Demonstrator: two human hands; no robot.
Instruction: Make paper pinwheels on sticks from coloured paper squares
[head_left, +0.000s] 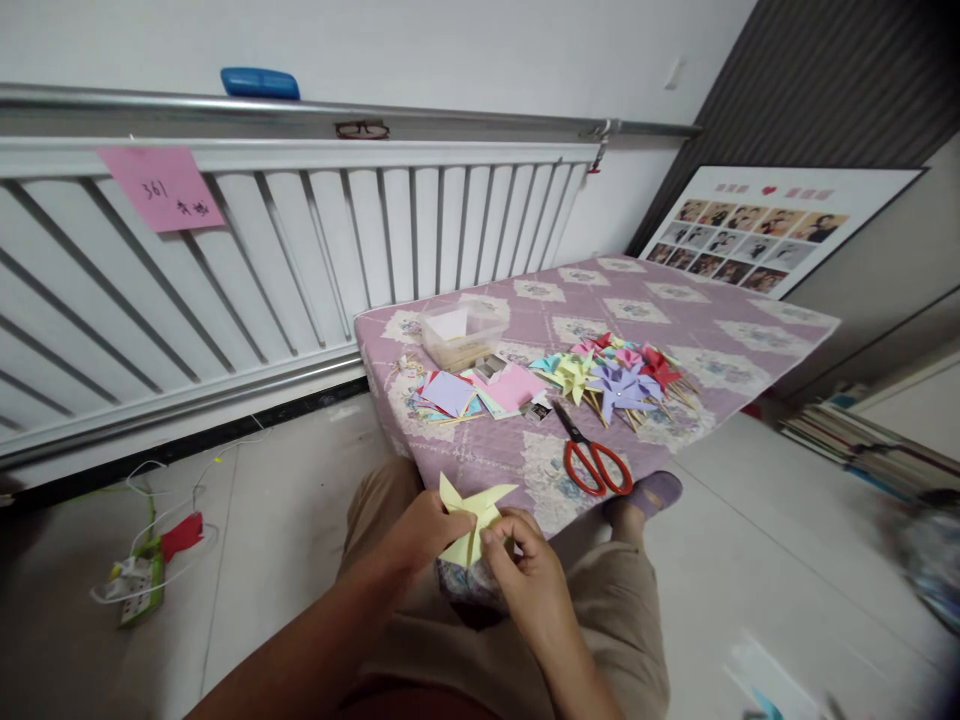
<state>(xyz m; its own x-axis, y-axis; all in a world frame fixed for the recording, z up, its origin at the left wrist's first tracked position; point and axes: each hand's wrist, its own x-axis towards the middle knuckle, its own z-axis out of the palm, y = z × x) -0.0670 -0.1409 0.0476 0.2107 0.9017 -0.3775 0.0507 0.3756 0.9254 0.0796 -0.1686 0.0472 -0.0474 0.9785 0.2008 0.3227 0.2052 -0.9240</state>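
Note:
A pale yellow paper pinwheel (471, 545) is held between my two hands just above my lap. My left hand (437, 522) grips its left side, with the thumb pressed on the paper near the middle. Thumb and fingers of my right hand (525, 550) pinch its right side. Two pointed blades stick up at the top. Scissors with red handles (598, 468) lie on the table beyond my right hand. Behind them sits a pile of finished pinwheels (619, 385) on sticks, in purple, yellow, red, pink and blue.
On the patterned tablecloth (637, 310) are coloured paper squares (450, 393) and a clear plastic box (461, 335). A white radiator (420, 220) runs along the wall. A power strip (142, 595) with cables lies on the floor at left. A photo board (750, 235) leans behind the table.

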